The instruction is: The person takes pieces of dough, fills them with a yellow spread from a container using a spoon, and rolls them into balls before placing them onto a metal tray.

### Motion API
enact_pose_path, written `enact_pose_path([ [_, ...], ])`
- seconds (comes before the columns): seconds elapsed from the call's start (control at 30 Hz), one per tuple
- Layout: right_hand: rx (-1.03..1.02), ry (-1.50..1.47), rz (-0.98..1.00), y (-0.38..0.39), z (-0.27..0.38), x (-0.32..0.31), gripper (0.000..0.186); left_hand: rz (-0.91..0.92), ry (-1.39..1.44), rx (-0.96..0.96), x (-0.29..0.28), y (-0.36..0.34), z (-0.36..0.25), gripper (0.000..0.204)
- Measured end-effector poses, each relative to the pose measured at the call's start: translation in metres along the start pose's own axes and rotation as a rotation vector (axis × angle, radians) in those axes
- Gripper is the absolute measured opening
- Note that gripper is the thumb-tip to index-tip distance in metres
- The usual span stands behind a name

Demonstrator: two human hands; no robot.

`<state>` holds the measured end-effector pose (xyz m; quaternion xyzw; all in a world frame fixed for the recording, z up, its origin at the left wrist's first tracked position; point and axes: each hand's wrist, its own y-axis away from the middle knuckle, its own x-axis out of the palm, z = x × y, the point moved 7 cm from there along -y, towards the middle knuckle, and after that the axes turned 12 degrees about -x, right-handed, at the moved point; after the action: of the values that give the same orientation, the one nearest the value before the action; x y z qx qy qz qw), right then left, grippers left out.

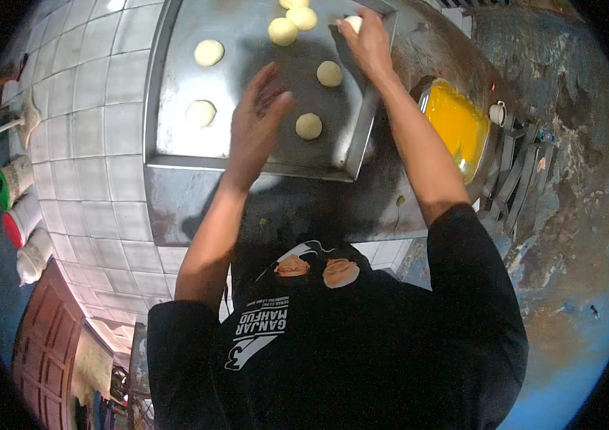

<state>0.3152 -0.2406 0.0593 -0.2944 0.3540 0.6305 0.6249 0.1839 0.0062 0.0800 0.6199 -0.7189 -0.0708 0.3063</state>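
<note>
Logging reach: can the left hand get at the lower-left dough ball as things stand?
Likely yes: the left hand looks empty and is just right of that dough ball, with only bare tray showing between.

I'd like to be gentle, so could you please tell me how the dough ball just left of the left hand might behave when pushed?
The dough ball would probably dent, as it looks soft. It's likely light, being small beside the left hand. It might slide or roll, since it is rounded and the metal tray looks smooth.
</note>
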Motion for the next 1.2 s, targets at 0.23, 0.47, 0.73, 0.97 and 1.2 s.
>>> enact_pose_path([
  [0.23,-0.685,0.341,0.012,-0.055,-0.025,0.066,0.054,-0.160,-0.166,-0.125,-0.089,0.009,0.015,0.053],
  [0.47,-0.415,0.062,0.379,-0.071,-0.019,0.064,0.066,-0.221,-0.122,-0.067,-0.093,0.010,0.008,0.049],
  [0.73,-0.316,0.264,0.244,-0.110,0.055,0.068,0.039,-0.253,-0.383,0.114,-0.061,0.050,-0.004,0.042],
  [0.97,-0.608,-0.157,-0.245,0.037,0.194,-0.098,0.047,-0.246,-0.183,0.168,-0.017,0.107,-0.020,0.038],
  [1.2,-0.664,-0.219,-0.281,0.297,0.150,-0.124,0.034,-0.105,0.321,0.029,0.108,0.152,0.017,0.035],
])
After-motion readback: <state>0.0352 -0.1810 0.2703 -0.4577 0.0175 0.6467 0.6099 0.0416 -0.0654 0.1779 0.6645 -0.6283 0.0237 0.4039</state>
